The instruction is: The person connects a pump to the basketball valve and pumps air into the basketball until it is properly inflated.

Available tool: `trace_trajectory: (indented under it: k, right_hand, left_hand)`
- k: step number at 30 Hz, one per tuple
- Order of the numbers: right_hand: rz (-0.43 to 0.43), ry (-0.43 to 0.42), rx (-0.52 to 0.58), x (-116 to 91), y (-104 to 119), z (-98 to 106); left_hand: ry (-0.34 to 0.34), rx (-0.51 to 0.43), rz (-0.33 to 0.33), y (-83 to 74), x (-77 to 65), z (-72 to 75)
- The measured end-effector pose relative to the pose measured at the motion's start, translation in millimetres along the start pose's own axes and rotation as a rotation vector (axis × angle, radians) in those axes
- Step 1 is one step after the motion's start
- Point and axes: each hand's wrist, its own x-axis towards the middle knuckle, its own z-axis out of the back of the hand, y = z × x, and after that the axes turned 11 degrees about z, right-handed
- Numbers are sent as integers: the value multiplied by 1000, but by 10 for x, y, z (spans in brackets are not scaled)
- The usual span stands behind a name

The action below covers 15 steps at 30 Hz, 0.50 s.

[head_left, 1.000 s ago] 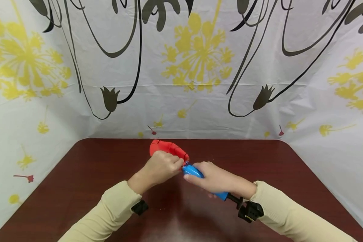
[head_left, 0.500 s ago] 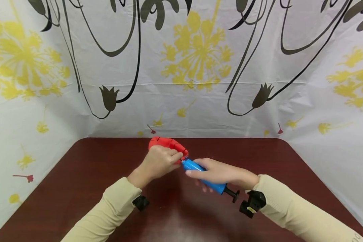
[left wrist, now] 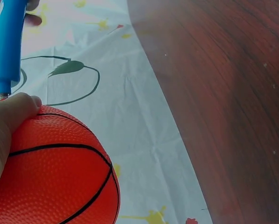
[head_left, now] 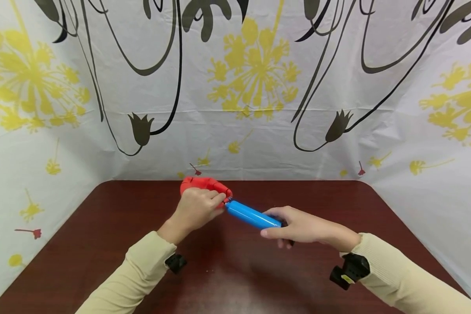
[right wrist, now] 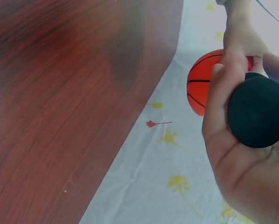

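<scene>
My left hand grips a small red toy basketball that looks dented in the head view. In the left wrist view the thumb presses the ball right beside the metal tip of a blue hand pump, which meets the ball there. The pump barrel slants down to the right, off the table. At its far end my right hand has its fingers round the pump's handle end. The round black handle end faces the right wrist camera, within the curled fingers. The needle itself is hidden.
A dark red-brown wooden table lies below both hands. Behind it and at the sides hangs a white cloth with yellow and grey plant prints. Black cameras sit on both wrists.
My right hand has slid back along the pump, off the barrel and onto the handle end. The left hand, ball and pump tip have shifted slightly left.
</scene>
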Motion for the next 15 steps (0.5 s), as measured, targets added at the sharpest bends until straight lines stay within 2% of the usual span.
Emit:
trace_trajectory:
  k: [6,15]
  right_hand:
    - [64,-44,-50,-11,-93,-29]
    - [33,-127,-38,-39,-191,-145]
  left_hand:
    - [37,-1,17,-1,-32,-12]
    - [151,18,84,-37,-66,-78]
